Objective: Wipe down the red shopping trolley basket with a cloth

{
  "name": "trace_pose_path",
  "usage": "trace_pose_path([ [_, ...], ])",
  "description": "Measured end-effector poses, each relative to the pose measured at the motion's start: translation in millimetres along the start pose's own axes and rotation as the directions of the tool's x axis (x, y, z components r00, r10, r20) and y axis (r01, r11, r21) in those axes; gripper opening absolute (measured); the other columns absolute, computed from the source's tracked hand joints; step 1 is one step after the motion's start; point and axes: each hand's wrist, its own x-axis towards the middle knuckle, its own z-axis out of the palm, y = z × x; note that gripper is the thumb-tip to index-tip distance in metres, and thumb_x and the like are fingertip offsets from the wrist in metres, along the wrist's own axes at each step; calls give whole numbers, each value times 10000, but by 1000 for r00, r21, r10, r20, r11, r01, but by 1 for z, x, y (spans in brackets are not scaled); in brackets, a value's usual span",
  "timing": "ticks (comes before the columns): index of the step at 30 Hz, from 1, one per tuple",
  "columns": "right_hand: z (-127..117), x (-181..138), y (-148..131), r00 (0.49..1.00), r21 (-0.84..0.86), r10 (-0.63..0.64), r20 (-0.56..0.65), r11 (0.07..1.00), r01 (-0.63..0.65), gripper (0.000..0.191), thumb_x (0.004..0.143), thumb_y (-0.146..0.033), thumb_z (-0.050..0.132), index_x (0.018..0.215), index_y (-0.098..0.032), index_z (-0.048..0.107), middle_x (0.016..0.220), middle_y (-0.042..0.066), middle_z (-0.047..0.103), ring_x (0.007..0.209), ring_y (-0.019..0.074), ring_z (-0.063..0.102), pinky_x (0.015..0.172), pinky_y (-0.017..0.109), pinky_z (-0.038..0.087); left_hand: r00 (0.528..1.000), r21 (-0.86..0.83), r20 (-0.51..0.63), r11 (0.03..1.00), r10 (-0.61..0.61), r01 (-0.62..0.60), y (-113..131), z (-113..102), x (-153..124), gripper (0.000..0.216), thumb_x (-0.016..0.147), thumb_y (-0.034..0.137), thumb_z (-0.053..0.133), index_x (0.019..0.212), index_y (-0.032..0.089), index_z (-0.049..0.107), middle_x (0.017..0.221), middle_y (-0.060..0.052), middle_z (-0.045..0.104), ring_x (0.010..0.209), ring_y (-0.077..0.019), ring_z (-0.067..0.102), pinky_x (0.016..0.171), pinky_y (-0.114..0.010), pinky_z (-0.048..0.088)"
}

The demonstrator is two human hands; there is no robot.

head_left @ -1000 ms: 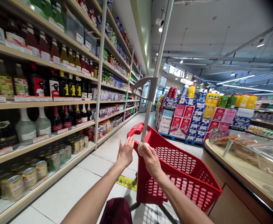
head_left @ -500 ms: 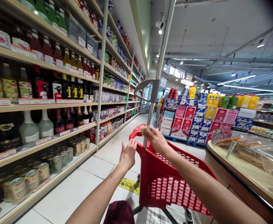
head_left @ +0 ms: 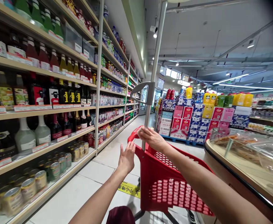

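A red plastic shopping cart [head_left: 173,189] stands right in front of me in a shop aisle. A grey pole [head_left: 155,62] with a curved grey handle [head_left: 142,88] rises from its near end. My right hand [head_left: 153,139] lies on that pole just above the basket rim, fingers bent round it. My left hand [head_left: 127,157] is held up with its fingers straight and close together, palm toward the cart's left corner, just below the red grip [head_left: 134,135]. I cannot tell whether the palm touches the cart. The basket looks empty where it shows.
Long shelves [head_left: 57,130] of bottles, jars and cans run along the left. A stacked display of boxes and juice jugs [head_left: 192,118] stands ahead on the right. A curved counter [head_left: 241,174] with clear covers is close on the right. A yellow floor sticker [head_left: 129,189] lies by the cart.
My right hand rose from the basket rim, where it held a small pale lump, to the pole; the lump no longer shows. The left hand stayed by the cart's corner.
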Motion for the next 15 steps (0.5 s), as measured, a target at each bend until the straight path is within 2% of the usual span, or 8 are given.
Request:
trace_pose_path([
  [2,-9,12,12,984,-2,110,-143,994,-111,543,798,14,315,1289,-202,405,1349,31,399,1325,238,162,1067,484,237,1000,-1,-13,1000,11,-11,0,1,0,687,671,74,414,1340,115,267,1425,-108,267,1329,-235,166,1056,-566,81],
  [5,-18,22,25,907,50,266,-326,963,-264,527,815,11,287,1273,-206,431,1370,33,368,1333,242,129,1060,511,234,999,6,-24,1000,23,-23,-1,3,0,707,651,66,421,1340,122,271,1429,-106,257,1327,-237,173,1056,-563,86],
  [7,-7,8,13,894,110,301,-331,953,-280,520,819,2,291,1265,-219,443,1369,33,370,1322,228,178,1056,487,262,1000,8,-27,1000,10,-9,-1,4,0,716,634,40,407,1334,126,283,1425,-104,267,1325,-225,186,1058,-556,85],
  [9,19,-17,-16,886,196,357,-297,931,-310,508,823,-14,303,1256,-233,452,1357,38,388,1290,202,267,1044,443,304,999,10,-35,1000,1,0,0,4,1,712,628,13,383,1325,133,302,1418,-100,286,1322,-213,199,1060,-552,82],
  [10,34,-31,-32,863,252,421,-279,899,-357,472,826,-40,329,1237,-223,474,1341,55,407,1264,199,317,1031,430,327,999,14,-40,1000,1,-1,2,4,1,706,629,5,373,1320,136,311,1414,-100,296,1320,-211,203,1060,-551,80],
  [13,75,-70,-72,661,395,711,-239,693,-603,421,806,-73,371,1162,-220,542,1230,88,509,1143,204,458,926,402,435,994,37,-101,998,-37,41,12,3,3,687,648,20,373,1324,116,302,1408,-129,300,1324,-242,187,1050,-569,80],
  [14,83,-83,-78,623,414,752,-215,648,-639,415,795,-71,379,1130,-228,565,1185,86,540,1098,203,491,894,392,454,990,44,-135,997,-51,58,17,4,4,684,656,37,381,1331,103,286,1411,-141,288,1327,-255,170,1048,-573,79],
  [15,88,-98,-81,614,418,766,-190,629,-655,410,783,-66,387,1099,-237,585,1149,81,563,1062,201,512,876,385,462,985,49,-163,997,-50,58,24,4,4,684,665,55,388,1338,93,271,1415,-149,275,1330,-263,154,1048,-571,76],
])
